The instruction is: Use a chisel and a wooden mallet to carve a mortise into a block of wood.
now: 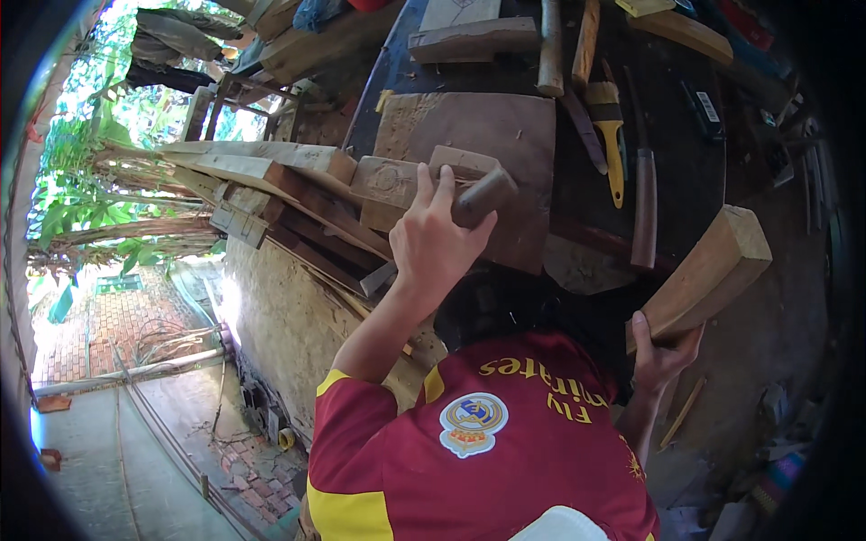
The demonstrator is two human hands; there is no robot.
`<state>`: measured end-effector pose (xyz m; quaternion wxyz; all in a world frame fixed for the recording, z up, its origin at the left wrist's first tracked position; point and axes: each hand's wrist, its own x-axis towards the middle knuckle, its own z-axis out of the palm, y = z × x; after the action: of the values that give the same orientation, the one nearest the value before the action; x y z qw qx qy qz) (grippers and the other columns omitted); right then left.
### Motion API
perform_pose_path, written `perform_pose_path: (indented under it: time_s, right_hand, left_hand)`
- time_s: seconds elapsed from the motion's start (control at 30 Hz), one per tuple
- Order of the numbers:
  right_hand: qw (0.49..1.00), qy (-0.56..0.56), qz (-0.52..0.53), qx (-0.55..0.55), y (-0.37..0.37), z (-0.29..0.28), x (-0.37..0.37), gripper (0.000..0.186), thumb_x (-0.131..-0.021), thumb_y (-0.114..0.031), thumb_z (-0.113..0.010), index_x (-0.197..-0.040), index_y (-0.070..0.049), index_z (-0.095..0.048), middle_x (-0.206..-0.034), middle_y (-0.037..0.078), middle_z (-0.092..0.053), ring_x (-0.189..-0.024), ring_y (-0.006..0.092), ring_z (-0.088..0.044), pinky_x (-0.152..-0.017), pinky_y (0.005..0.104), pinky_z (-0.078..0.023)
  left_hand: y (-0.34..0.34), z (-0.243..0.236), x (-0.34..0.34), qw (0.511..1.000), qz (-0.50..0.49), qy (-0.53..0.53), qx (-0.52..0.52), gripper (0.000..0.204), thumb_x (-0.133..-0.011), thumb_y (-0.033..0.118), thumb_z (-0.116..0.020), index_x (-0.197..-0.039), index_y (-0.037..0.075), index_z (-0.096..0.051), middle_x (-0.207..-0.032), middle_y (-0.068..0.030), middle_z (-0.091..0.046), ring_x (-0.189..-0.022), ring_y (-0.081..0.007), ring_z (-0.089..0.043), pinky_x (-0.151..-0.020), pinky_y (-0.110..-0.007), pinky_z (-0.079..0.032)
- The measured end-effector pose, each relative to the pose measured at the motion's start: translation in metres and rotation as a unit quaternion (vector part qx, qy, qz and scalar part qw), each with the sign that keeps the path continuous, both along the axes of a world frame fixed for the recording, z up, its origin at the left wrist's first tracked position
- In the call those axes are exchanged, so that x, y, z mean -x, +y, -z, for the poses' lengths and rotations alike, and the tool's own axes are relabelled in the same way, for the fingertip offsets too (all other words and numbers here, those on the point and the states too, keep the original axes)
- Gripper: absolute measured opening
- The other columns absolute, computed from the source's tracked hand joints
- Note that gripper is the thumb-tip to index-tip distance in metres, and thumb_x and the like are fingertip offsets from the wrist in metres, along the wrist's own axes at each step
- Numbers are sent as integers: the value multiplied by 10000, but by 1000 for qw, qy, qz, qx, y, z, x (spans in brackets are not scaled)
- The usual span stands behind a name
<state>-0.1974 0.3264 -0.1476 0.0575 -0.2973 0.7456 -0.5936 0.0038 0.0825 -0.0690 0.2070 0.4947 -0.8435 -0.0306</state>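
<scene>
My left hand point(437, 230) is over the bench, its index and middle fingers stretched out onto a small wooden block point(465, 164). Between those fingers and the thumb sits a tool's dark rounded wooden handle point(487, 197). A flat metal piece point(377, 279) shows past the wrist, roughly in line with the handle; the palm hides whether they join. A second block with a marked face point(390, 183) lies beside the fingers. On the right, my right hand point(666, 352) grips the lower end of a thick, squared wooden block point(708, 270), raised and tilted off the bench.
A square brown board point(505, 122) lies on the dark bench point(672, 194). A yellow-handled brush point(612, 144), a long wooden-handled tool point(644, 207) and several wood pieces lie across it. Long timber beams point(234, 167) stretch to the left, beside a rough wall point(280, 298).
</scene>
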Motion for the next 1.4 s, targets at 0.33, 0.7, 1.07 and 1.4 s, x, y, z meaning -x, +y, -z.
perform_pose_path:
  time_s: [0.33, 0.7, 1.07, 1.4]
  right_hand:
    - [999, -38, 28, 4, 9, 12, 1, 723, -721, -103, -829, -1323, 70, -468, -1177, 155, -581, -1067, 257, -587, -881, 385, -486]
    - [998, 29, -12, 58, 34, 32, 21, 707, -730, -30, -789, -1351, 68, -465, -1249, 155, -551, -1095, 249, -580, -950, 371, -473]
    - [997, -46, 44, 43, 13, 1, 13, 675, -734, 10, -765, -1339, 70, -472, -1255, 162, -555, -1132, 247, -558, -986, 358, -456]
    - [997, -43, 50, 47, 11, -2, 15, 670, -743, 0, -758, -1340, 72, -464, -1252, 182, -552, -1123, 263, -565, -973, 368, -467]
  left_hand:
    - [43, -30, 25, 955, 258, 83, -117, 495, -599, 97, -784, -1072, 36, -650, -1084, -162, -688, -936, -337, -694, -771, -373, -570]
    - [39, -36, 105, 852, 512, 34, -100, 296, -601, 229, -760, -787, 72, -590, -682, -76, -624, -618, -291, -657, -524, -399, -499]
    - [20, -26, 112, 879, 455, 91, -111, 272, -532, 169, -756, -720, 86, -579, -661, -65, -611, -607, -309, -631, -525, -415, -482]
    - [16, -25, 112, 878, 443, 150, -104, 274, -540, 169, -754, -704, 86, -551, -627, -69, -580, -605, -307, -622, -524, -409, -476]
